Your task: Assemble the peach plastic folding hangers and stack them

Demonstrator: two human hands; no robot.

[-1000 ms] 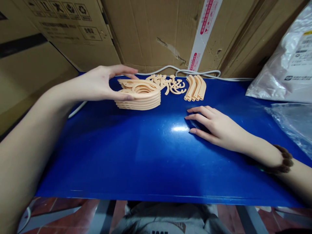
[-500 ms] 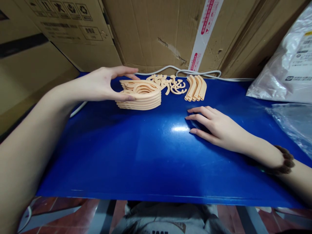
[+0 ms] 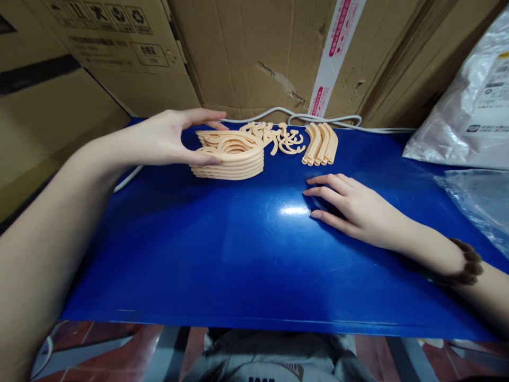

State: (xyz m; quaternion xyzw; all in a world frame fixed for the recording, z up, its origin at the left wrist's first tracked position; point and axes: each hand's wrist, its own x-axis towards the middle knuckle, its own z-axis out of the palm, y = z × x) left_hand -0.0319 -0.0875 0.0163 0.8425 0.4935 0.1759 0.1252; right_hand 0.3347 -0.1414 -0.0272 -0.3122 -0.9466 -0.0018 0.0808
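Observation:
My left hand [image 3: 169, 139] is around the left end of a neat stack of flat, curved beige plastic pieces [image 3: 238, 165] with looped openings. Its thumb lies along the near edge, and the fingers reach over the far side, where their contact is partly hidden. To the right of the stack lies a loose pile of small beige hooks [image 3: 290, 142]. Several curved beige arm-like pieces [image 3: 320, 144] sit side by side beyond them. My right hand [image 3: 344, 204] rests on the blue table [image 3: 246, 254] with fingers apart, holding nothing, just in front of those curved pieces.
Cardboard boxes [image 3: 254, 58] stand along the back and left. A white cable [image 3: 274, 110] runs along the rear table edge. At the right are a white plastic package [image 3: 449, 116] and a clear plastic bag [image 3: 477, 196].

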